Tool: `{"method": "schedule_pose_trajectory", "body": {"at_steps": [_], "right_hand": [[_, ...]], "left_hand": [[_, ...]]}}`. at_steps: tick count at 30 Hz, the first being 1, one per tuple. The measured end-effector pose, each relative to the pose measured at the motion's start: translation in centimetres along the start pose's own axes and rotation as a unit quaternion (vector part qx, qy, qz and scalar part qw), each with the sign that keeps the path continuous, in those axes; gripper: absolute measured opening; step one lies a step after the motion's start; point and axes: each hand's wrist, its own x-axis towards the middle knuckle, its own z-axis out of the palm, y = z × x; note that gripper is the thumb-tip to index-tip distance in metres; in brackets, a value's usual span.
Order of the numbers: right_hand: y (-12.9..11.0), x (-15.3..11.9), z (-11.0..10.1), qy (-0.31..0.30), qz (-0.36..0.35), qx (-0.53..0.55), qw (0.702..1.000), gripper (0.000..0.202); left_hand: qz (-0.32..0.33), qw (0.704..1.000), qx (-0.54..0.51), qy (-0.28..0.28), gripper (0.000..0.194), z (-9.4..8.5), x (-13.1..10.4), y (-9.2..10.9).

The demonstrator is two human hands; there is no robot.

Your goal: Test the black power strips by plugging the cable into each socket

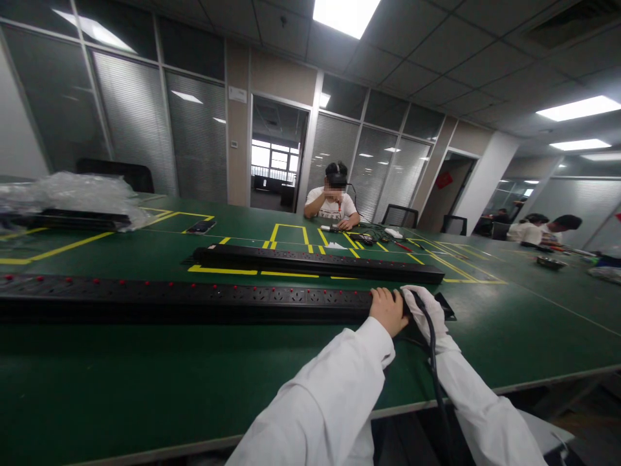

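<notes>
Near power strip point(194, 301): the landmark; black, with red-dotted sockets, lying on the green tabletop point(160, 382), its left end out of view.
Left hand point(389, 310): bare, at the strip's right end; fingers bent over its top edge, holding it.
Right hand point(427, 310): white-gloved, against the same end, where the black cable point(433, 362) emerges; fingers curled, but their tips are partly hidden, so I cannot tell whether they grip.
Near edge: bare green surface runs between the strip and the tabletop's near edge, which the cable crosses downward.
Far side: a second power strip point(320, 261) lies beyond the landmark, a narrow gap between; its right end is past the left hand.
Right side: a black flat piece point(445, 307) beside the glove, then open green surface.
Containers: clear plastic wrap point(82, 194) beyond the strip's left part, with black lengths at it; metal dish point(551, 263) beyond to the right, contents too small to tell.
Across: a seated person point(334, 200), beyond both strips.
</notes>
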Motion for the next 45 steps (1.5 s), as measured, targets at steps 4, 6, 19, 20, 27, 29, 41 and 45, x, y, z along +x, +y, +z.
{"method": "schedule_pose_trajectory", "body": {"at_steps": [4,6,19,20,27,29,41,45], "right_hand": [[-0.03,0.04,-0.04,-0.003,0.002,-0.002,1.000,0.031],[-0.07,0.05,-0.04,-0.001,0.002,-0.002,1.000,0.031],[0.32,0.08,0.29,-0.012,-0.010,0.027,1.000,0.033],[0.42,0.13,0.34,-0.014,-0.012,0.020,1.000,0.033],[0.75,0.28,0.60,-0.015,-0.007,-0.044,0.999,0.033],[0.68,0.26,0.70,-0.007,-0.008,-0.044,0.999,0.034],[0.67,0.25,0.44,0.008,-0.033,-0.029,0.999,0.032],[0.63,0.34,0.44,0.010,-0.035,-0.025,0.999,0.032]], "left_hand": [[-0.001,1.000,0.002,0.005,0.066,0.17,0.01,0.03],[-0.002,1.000,0.001,0.005,0.066,0.19,0.00,0.03],[-0.004,1.000,0.001,-0.003,0.066,0.04,-0.01,-0.05],[-0.006,1.000,0.001,-0.002,0.065,0.00,-0.02,-0.05],[-0.008,1.000,-0.002,-0.002,0.063,-0.15,-0.13,-0.17],[-0.009,1.000,0.001,0.003,0.063,-0.08,-0.17,-0.21],[-0.012,1.000,0.003,0.006,0.064,0.03,-0.09,-0.09],[-0.008,1.000,0.001,0.007,0.064,0.09,-0.10,-0.08]]}}
